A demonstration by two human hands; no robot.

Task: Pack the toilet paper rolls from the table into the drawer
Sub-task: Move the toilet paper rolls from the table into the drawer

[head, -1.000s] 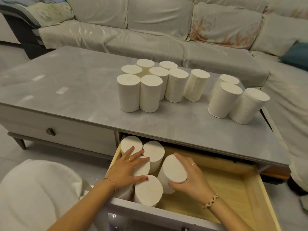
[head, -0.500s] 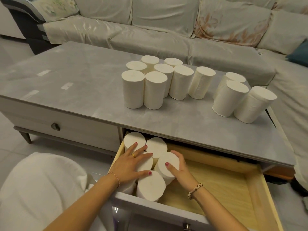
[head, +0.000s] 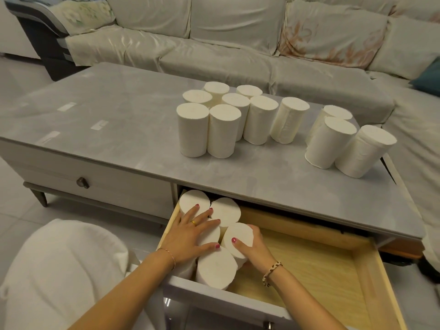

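Note:
Several white toilet paper rolls [head: 225, 131] stand upright in a cluster on the grey table [head: 114, 129], with three more rolls [head: 329, 141] at its right end. The wooden drawer [head: 319, 265] below is pulled out. Several rolls stand packed in its left end. My left hand [head: 190, 236] lies flat, fingers spread, on top of those rolls. My right hand [head: 250, 246] wraps around the side of one roll [head: 238, 236] and holds it against the others.
A second, closed drawer with a dark knob [head: 82, 182] is at the left. A white cushion [head: 62, 275] sits at the lower left. A pale sofa [head: 238, 44] runs behind and to the right of the table. The drawer's right part shows bare wood.
My right hand has pushed its roll left, tight against the packed rolls. My left hand stays on top of them. The view has shifted slightly closer.

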